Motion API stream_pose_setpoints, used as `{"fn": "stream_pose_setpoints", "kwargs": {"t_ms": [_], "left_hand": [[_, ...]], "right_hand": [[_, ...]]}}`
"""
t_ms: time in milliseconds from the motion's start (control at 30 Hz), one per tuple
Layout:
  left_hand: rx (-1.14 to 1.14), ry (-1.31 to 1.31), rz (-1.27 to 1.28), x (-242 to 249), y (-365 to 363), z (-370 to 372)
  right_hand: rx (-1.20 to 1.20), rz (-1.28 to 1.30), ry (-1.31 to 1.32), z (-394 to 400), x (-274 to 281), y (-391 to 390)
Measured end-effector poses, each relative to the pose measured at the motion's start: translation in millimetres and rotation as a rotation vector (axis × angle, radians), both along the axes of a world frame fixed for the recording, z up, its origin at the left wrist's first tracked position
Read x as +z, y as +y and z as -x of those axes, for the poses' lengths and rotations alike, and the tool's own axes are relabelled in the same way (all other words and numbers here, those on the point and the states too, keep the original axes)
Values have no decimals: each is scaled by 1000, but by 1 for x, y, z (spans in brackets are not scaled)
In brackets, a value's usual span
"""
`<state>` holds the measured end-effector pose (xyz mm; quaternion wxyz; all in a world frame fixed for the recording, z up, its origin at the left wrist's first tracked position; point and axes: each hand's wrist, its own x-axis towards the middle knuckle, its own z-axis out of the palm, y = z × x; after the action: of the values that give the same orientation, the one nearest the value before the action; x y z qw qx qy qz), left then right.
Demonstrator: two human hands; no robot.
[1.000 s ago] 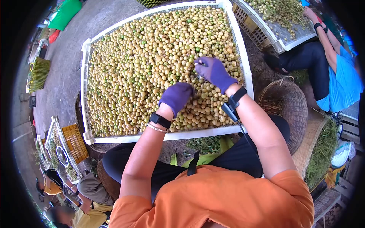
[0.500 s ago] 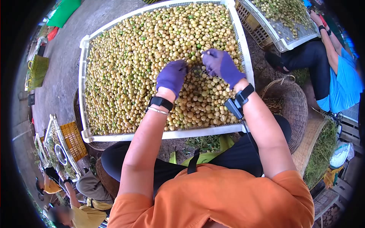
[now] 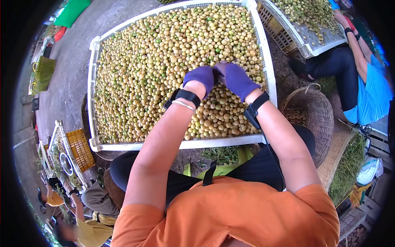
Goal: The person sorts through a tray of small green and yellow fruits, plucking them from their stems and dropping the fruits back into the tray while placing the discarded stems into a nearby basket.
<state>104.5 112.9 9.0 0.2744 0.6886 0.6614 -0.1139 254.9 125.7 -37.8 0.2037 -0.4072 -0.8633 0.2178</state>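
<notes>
A large white mesh tray (image 3: 94, 94) is spread with small round yellow-green fruits (image 3: 140, 74). My left hand (image 3: 200, 78), in a purple glove, is low over the fruits right of the tray's middle. Beside it, my right hand (image 3: 235, 79), gloved the same way, leans in so that the fingertips of both hands meet or nearly meet. The fingers point down and are dark and partly hidden, so whether either hand holds anything does not show. Black straps are on both wrists.
A woven basket (image 3: 308, 117) stands right of the tray, near green stems (image 3: 347, 173). Another tray (image 3: 306, 47) of fruits is at the upper right, beside a person in blue (image 3: 372, 94). Other people and a yellow crate (image 3: 80, 150) are at the lower left.
My left hand has moved right and my right hand slightly left and down, bringing them together. The gap of fruits between them has closed.
</notes>
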Motion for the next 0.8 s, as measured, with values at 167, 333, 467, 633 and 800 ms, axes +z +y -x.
{"fn": "stream_pose_setpoints", "kwargs": {"t_ms": [167, 333, 467, 633, 800], "left_hand": [[528, -833, 77, -4, -29, 41], [875, -1464, 382, 5, -61, 52], [221, -467, 93, 7, -59, 25], [-159, -125, -54, -17, -74, 7], [-77, -135, -191, -24, -88, -3]], "right_hand": [[43, -92, -284, 4, 5, -10], [-9, -148, -372, 9, -2, -11], [-7, -32, -348, 5, 11, -10], [-526, 835, 499, -29, 38, 1], [-273, 162, 253, -31, 21, 17]]}}
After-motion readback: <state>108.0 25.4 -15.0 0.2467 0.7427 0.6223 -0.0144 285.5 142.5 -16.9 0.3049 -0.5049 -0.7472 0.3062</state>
